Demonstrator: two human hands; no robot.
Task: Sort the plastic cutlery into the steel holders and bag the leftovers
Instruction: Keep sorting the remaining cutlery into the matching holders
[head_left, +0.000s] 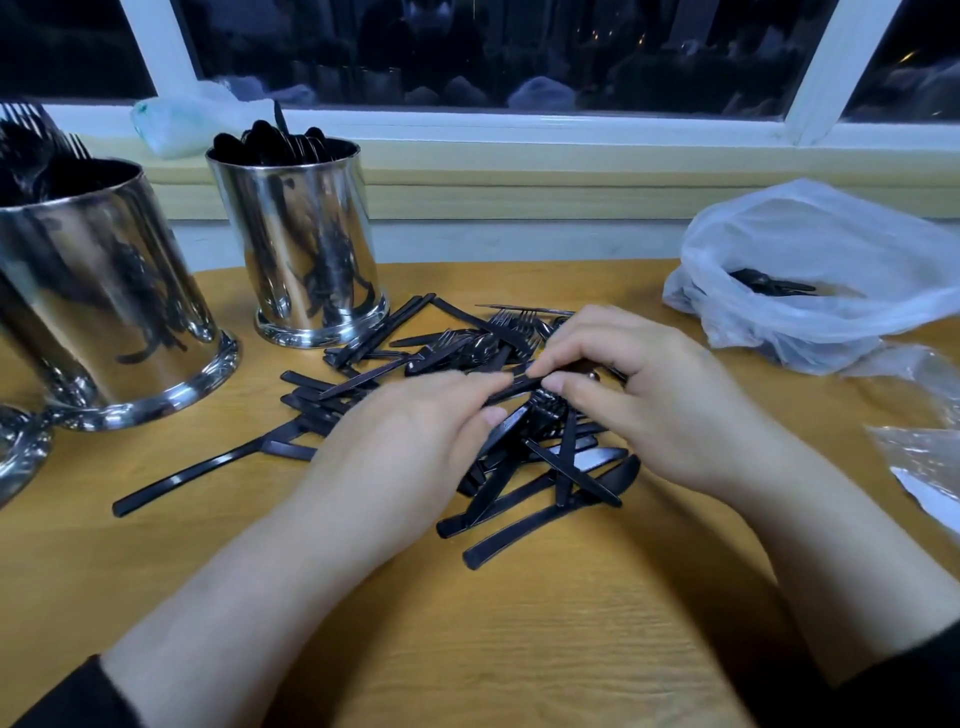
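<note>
A loose pile of black plastic cutlery (524, 467) lies in the middle of the wooden table (519, 623). Over the pile, my left hand (410, 441) and my right hand (649, 395) meet on one black piece (519, 384), each pinching it between thumb and fingers. A steel holder (306, 244) with black spoons stands at the back left. A bigger steel holder (98, 296) with forks stands at the far left. An open clear plastic bag (831, 275) at the right has a few black pieces inside.
A third steel holder's base (21, 447) shows at the left edge. Crumpled clear plastic (924, 462) lies at the right edge. A small bag (176, 124) sits on the window sill behind the holders. The window wall bounds the table's far side.
</note>
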